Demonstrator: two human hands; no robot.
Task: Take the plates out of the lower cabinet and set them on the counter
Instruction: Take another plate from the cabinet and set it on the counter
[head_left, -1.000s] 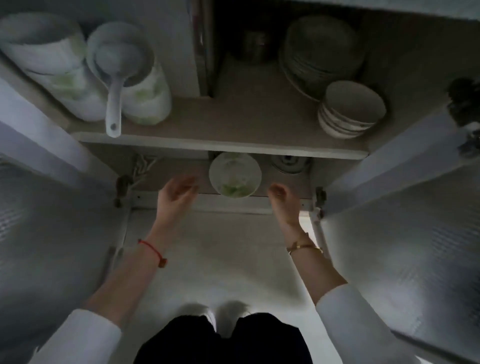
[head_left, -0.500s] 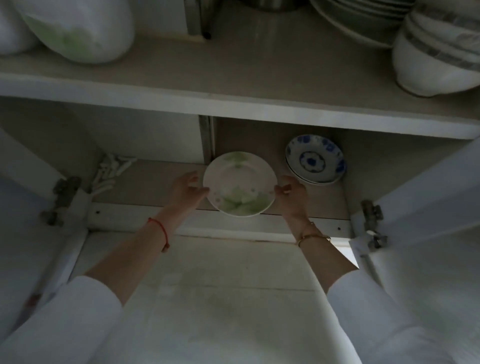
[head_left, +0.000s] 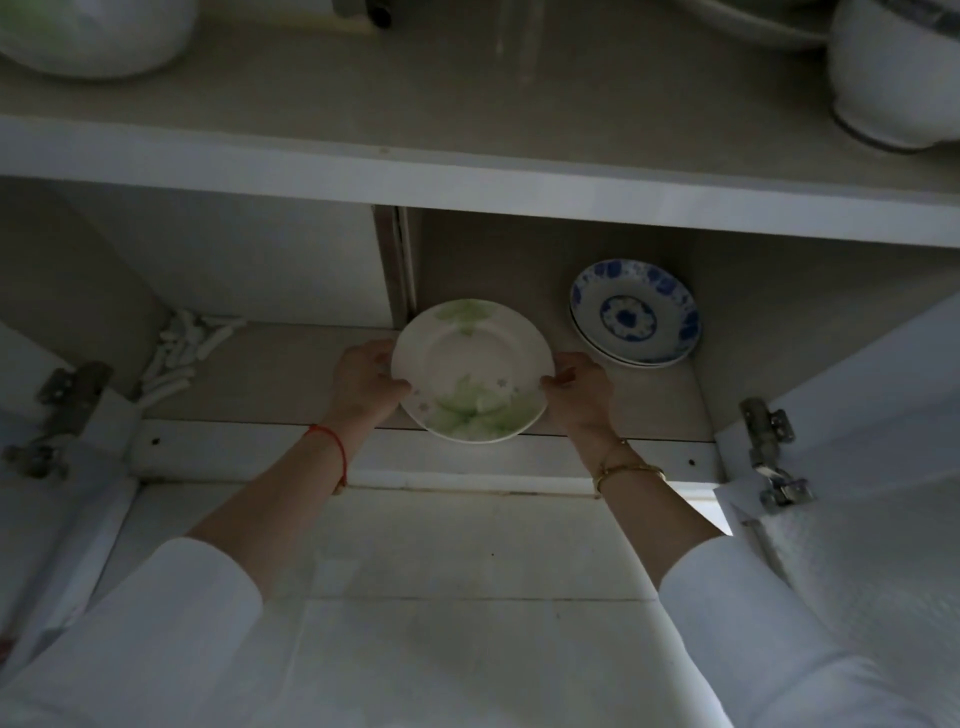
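The green-leaf plate (head_left: 470, 371) is at the front of the lower shelf (head_left: 270, 374), its near rim past the shelf's front edge. The left hand (head_left: 363, 382) and right hand (head_left: 579, 392) grip opposite rims with curled fingers; whether the plate rests on the shelf cannot be told. Judged step: withdrawal of the first plate, so next pull it level toward the person, then raise it to the counter, which is not in view. Keep it below the upper shelf edge (head_left: 467, 182), away from the divider (head_left: 397, 260) just behind it and off the blue-patterned plates (head_left: 634, 314) near the right hand; the front is open.
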